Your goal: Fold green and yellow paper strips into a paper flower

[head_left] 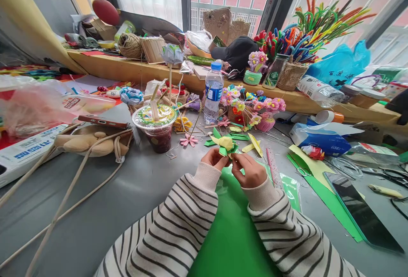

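Observation:
Both of my hands meet over a green paper sheet [234, 226] on the grey table [134, 192]. My left hand [214, 158] and my right hand [249, 171] pinch a small folded paper flower [225, 144], yellow with green leaves, from either side. Both arms wear striped sleeves. Loose yellow and green paper pieces [251, 143] lie just beyond the flower. A pink paper flower [188, 140] rests on the table to the left of it.
A sealed drink cup [156, 129] and a water bottle [213, 94] stand beyond my hands. Pipe-cleaner flowers [255, 107], a phone [360, 213], scissors [387, 176], a tan bag [92, 141] with long straps and a blue packet [321, 140] crowd the table. The window ledge holds baskets.

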